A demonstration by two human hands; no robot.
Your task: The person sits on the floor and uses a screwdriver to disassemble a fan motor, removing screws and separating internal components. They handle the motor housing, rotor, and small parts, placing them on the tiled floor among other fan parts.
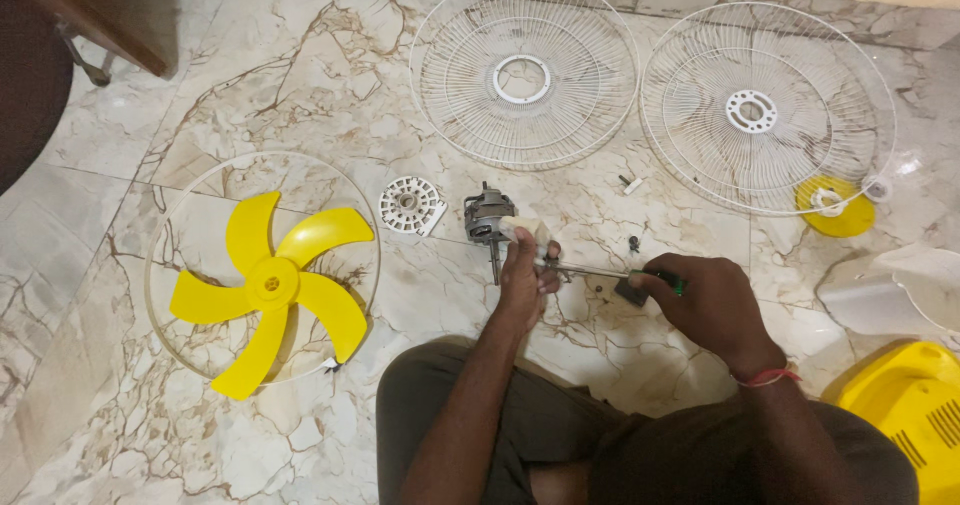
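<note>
We work seated on the marble floor point(300, 75). Our left hand point(524, 277) is closed around a small pale fitting at the fan motor point(487, 217), which rests on the floor directly ahead of our knees with its shaft pointing back toward us. Our right hand point(705, 300) is clenched on the green handle of a screwdriver point(598, 271), whose shank runs level across to the fitting under the left hand.

Hazards, as we judge them:
- The driver tip may slip off the fastener, since the shank is held nearly flat; the left fingers lie in its path.
- The motor is steadied by one hand only and may roll under torque.
- Loose small parts point(631, 185) lie on the floor near the right hand and may be scattered by the wrist or forearm.

Parts count:
- Wire guards: two, white, point(524, 70) and point(768, 108), lying flat just beside each other.
- Blade: one, yellow, five vanes point(272, 287), lying inside one thin ring point(160, 230).
- White vented disc point(410, 206): one, left of the motor.
- Yellow round cap point(838, 215): one.
- Yellow housing point(915, 405) and white housing piece point(895, 295): one each, at the right edge.
</note>
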